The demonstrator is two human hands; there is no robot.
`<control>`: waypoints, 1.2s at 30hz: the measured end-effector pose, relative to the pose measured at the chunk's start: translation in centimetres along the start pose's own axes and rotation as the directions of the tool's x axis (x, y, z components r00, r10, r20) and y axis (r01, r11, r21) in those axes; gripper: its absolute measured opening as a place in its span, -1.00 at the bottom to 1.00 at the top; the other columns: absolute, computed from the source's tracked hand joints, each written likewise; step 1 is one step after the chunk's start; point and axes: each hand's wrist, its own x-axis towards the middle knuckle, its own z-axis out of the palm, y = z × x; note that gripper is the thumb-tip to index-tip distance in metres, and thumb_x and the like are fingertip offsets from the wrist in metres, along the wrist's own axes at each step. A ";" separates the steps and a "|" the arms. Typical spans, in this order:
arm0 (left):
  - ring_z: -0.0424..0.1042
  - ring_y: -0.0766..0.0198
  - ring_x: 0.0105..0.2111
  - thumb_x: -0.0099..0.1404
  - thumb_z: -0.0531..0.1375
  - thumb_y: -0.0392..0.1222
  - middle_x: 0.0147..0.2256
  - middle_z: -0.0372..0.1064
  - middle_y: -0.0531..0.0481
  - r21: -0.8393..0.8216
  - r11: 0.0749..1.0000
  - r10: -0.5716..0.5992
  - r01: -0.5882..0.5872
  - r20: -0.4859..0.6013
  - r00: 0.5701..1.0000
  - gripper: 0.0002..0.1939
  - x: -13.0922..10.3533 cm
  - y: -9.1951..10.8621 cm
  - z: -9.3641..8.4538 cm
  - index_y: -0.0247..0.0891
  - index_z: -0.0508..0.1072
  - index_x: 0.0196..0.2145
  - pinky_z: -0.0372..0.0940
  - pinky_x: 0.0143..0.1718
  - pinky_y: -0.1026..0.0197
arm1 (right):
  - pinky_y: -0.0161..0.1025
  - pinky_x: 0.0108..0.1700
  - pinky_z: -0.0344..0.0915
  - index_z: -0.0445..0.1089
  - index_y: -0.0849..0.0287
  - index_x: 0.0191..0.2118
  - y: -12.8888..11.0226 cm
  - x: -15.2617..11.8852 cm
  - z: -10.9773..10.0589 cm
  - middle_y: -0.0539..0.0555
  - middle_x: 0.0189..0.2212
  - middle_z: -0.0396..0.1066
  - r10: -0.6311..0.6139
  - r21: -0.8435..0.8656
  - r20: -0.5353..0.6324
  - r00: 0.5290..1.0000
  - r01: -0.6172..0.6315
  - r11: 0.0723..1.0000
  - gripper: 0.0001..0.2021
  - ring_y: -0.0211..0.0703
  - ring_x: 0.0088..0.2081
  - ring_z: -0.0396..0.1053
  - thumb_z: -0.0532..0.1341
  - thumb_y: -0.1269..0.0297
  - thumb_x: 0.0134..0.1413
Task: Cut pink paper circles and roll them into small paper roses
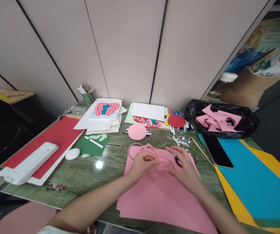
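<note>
My left hand (143, 164) pinches the edge of a curled pink paper strip (163, 164) between thumb and fingertips. My right hand (184, 165) is spread at the other side of the curl, thumb close to it; whether the thumb touches it is hard to make out. Both hands are over a stack of pink paper sheets (164, 201). Scissors (178, 161) with black handles lie on the sheets, partly covered by my right hand. Beyond my left hand, a metal ring (129, 152) rests at the stack's far left edge.
Behind are a pink paper oval (137, 132), a red paper oval (176, 121) and paper scraps (181, 141). A black bag (249, 122) holds pink offcuts. To the right lie a phone (219, 152) and blue paper (257, 182); left, a white device (32, 162) on red paper.
</note>
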 end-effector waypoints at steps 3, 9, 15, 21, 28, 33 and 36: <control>0.38 0.30 -0.49 -0.14 0.40 -0.22 -0.51 0.45 -0.04 0.057 0.996 0.075 -0.075 -0.001 0.997 -0.80 -0.4 0.4 0.2 -0.33 0.50 -0.54 0.23 -0.43 0.27 | 0.14 0.12 0.11 0.48 0.03 -0.23 0.3 0.2 0.1 0.15 0.11 0.23 -0.122 -0.033 0.047 0.991 0.123 0.992 -0.77 0.16 0.17 0.10 0.32 0.21 -0.10; 0.35 0.23 -0.15 0.03 0.31 -0.25 -0.22 0.43 -0.06 0.147 0.954 0.280 -0.261 -0.125 0.952 -0.82 -0.7 1.0 -0.4 -0.23 0.51 -0.33 0.20 -0.09 0.25 | -0.23 -0.38 0.27 0.36 0.15 -0.53 1.0 0.0 0.1 0.01 -0.53 0.41 0.115 0.139 -0.027 0.993 -0.111 0.984 -0.80 -0.11 -0.43 0.35 0.23 0.18 0.00; 0.36 0.15 -0.09 0.00 0.34 -0.19 -0.09 0.37 -0.17 0.003 0.984 0.177 -0.177 -0.032 0.984 -0.55 0.1 0.6 -0.4 -0.27 0.38 -0.13 0.24 -0.07 0.16 | -0.35 -0.53 0.08 0.25 0.17 -0.58 0.6 0.2 -0.2 -0.08 -0.64 0.19 0.198 0.199 -0.017 0.980 -0.191 0.961 -0.75 -0.29 -0.55 0.14 0.22 0.18 -0.02; 0.42 0.11 -0.16 -0.02 0.35 -0.09 -0.16 0.45 -0.20 -0.042 0.996 -0.062 0.072 0.218 0.974 -0.46 0.1 0.0 -0.1 -0.34 0.42 -0.08 0.28 -0.14 0.14 | -0.30 -0.40 0.24 0.30 0.17 -0.54 0.9 0.4 0.2 -0.01 -0.54 0.35 0.197 0.261 0.115 0.974 -0.221 0.940 -0.78 -0.17 -0.42 0.30 0.22 0.15 -0.05; 0.43 0.31 -0.45 -0.06 0.36 -0.12 -0.45 0.49 -0.03 -0.022 0.997 -0.067 0.071 0.155 0.986 -0.71 0.4 -0.7 -0.4 -0.38 0.49 -0.40 0.31 -0.32 0.25 | -0.17 -0.23 0.30 0.38 0.15 -0.32 1.7 0.5 0.8 0.07 -0.34 0.42 0.245 0.232 0.106 0.964 -0.263 0.936 -0.78 -0.08 -0.30 0.36 0.27 0.15 -0.09; 0.39 0.35 -0.51 -0.11 0.38 -0.17 -0.50 0.48 -0.01 0.055 0.995 -0.094 0.086 0.166 0.982 -0.74 0.6 -0.3 -0.6 -0.39 0.51 -0.45 0.26 -0.38 0.29 | -0.06 0.03 0.20 0.11 -0.04 0.16 1.7 0.8 -0.1 0.12 0.19 0.05 0.184 0.143 0.004 0.983 -0.183 0.973 -0.23 0.05 0.13 0.13 0.37 0.15 -0.26; 0.36 0.36 -0.54 -0.11 0.38 -0.17 -0.52 0.47 -0.02 0.096 0.991 -0.108 0.092 0.172 0.979 -0.74 0.5 -0.1 -0.7 -0.41 0.52 -0.47 0.20 -0.45 0.31 | -0.07 0.10 0.13 0.23 -0.07 0.11 1.5 0.9 -0.7 0.06 0.26 -0.03 0.138 0.181 0.123 0.983 -0.159 0.971 -0.32 0.06 0.20 0.05 0.38 0.16 -0.24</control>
